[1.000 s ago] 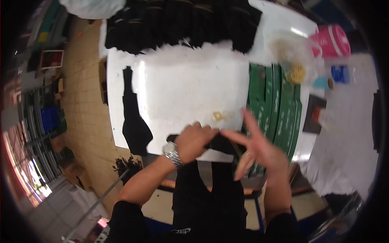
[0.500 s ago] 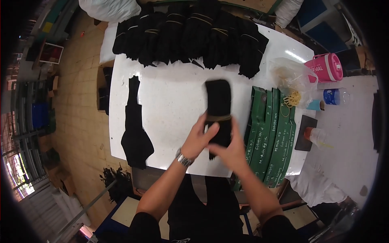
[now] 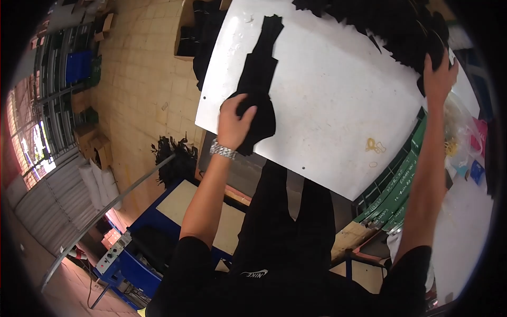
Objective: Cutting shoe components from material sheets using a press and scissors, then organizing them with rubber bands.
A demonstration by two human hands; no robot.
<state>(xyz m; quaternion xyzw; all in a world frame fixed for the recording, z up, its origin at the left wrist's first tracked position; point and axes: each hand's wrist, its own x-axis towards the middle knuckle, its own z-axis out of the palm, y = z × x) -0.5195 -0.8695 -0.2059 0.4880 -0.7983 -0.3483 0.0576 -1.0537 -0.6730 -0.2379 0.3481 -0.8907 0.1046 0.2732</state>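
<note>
My left hand (image 3: 234,124), with a metal-banded watch on its wrist, is on the wide near end of a long stack of black fabric pieces (image 3: 257,79). Its thumb and fingers close over the cloth there. The narrow end of the stack points away from me. Out at the far right, my right hand (image 3: 439,79) grips a black fabric bundle (image 3: 434,48) between thumb and fingers. This bundle lies against a row of black bundles (image 3: 388,26) along the table's far edge. Dark cloth blends together there, so the bundle's outline is hard to separate.
Loose yellow rubber bands (image 3: 375,145) lie on the white table (image 3: 327,100). Green metal strips (image 3: 396,195) line its right side, near a clear plastic bag (image 3: 458,119). A blue-framed machine (image 3: 119,253) stands at lower left. An open box (image 3: 185,42) holds dark cloth beyond the left edge.
Both hands held the banded black bundle before. My right hand has carried it to the far row; my left hand has moved onto the fabric stack. The view has turned.
</note>
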